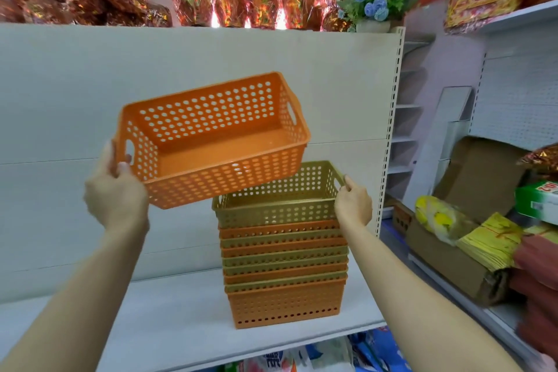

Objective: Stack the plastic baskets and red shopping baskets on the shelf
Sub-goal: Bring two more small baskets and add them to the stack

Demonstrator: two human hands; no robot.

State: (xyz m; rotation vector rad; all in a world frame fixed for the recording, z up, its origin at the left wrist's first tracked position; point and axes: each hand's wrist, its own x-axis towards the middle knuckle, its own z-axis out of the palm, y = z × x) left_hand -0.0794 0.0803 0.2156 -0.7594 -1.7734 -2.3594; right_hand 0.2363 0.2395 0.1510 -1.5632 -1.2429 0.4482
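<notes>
Left hand grip closed, raised; right hand grip closed.

I am looking into a shop: white slotted retail shelving, foil-wrapped festive goods on top, stacked paper packs, cardboard boxes beside.

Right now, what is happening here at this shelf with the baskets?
A person is stacking perforated plastic baskets on a white shelf. The left hand holds an orange basket by its end, tilted in the air, up and left of the stack. The right hand grips the right rim of the olive basket on top of that stack. The orange one is not yet nested.
</notes>
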